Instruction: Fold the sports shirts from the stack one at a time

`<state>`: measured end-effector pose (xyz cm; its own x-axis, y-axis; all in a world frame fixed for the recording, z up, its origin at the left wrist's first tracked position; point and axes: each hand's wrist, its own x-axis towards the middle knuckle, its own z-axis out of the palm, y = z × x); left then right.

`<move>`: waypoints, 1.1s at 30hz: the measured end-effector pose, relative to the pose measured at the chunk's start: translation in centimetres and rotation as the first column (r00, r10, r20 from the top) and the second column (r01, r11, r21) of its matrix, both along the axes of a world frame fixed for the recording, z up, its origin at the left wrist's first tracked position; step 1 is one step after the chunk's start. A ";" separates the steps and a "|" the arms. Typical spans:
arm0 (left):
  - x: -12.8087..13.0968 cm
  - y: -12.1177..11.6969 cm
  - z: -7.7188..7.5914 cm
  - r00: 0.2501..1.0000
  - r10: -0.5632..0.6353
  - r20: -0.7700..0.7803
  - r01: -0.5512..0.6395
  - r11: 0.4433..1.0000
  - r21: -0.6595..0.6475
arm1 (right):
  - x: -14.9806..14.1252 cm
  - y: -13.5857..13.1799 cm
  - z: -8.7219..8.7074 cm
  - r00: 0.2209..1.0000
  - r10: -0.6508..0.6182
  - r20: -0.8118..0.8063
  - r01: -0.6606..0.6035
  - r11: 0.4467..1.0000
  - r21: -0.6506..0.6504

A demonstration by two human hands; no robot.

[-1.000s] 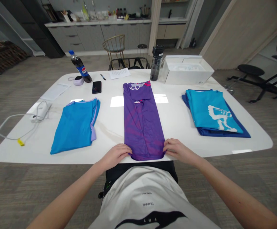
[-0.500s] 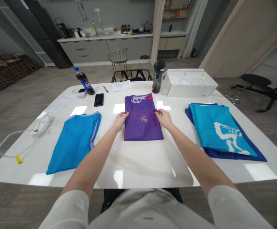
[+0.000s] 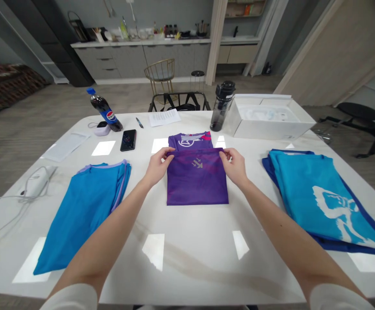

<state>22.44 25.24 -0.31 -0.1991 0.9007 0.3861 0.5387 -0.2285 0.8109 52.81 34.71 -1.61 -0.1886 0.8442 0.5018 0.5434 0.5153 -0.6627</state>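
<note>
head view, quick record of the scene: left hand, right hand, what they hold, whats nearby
left hand: holding the folded edge of a purple printed shirt
right hand: holding the same edge
to the left: folded blue shirt
to the right: folded turquoise shirt with white print
beyond: dark plastic water bottle, white cardboard box

At the left edge the thin white cable (image 3: 3, 199) runs out of frame — the lines on the white paper sheet (image 3: 163, 117), upper centre, are too small to read.
</note>
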 end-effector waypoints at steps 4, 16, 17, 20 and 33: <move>-1.7 6.3 1.1 0.995 -0.006 0.103 -0.005 0.994 0.107 | -3.0 6.1 1.7 0.988 -0.029 -0.155 0.028 1.000 -0.008; -5.1 19.8 -6.5 0.964 0.252 -0.081 -0.262 0.954 -0.143 | -7.8 18.1 -6.0 0.973 -0.174 0.154 0.205 0.955 -0.215; -4.9 19.8 -6.1 0.953 0.283 -0.106 -0.295 0.947 -0.123 | -7.9 18.1 -6.0 0.969 -0.178 0.171 0.210 0.959 -0.191; -3.5 19.2 -5.3 0.887 0.383 -0.257 -0.416 0.905 -0.088 | -8.7 17.4 -5.5 0.929 -0.185 0.322 0.259 0.944 -0.205; 0.6 16.2 -9.0 0.822 0.113 -0.558 -0.353 0.871 -0.343 | -10.8 12.3 -7.2 0.770 0.108 0.629 0.086 0.959 -0.271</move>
<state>22.99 41.43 -9.34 -0.3087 0.9465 0.0937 0.8860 0.2503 0.3903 42.01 47.04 -8.84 -0.3899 0.9207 0.0188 0.8818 0.3791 -0.2807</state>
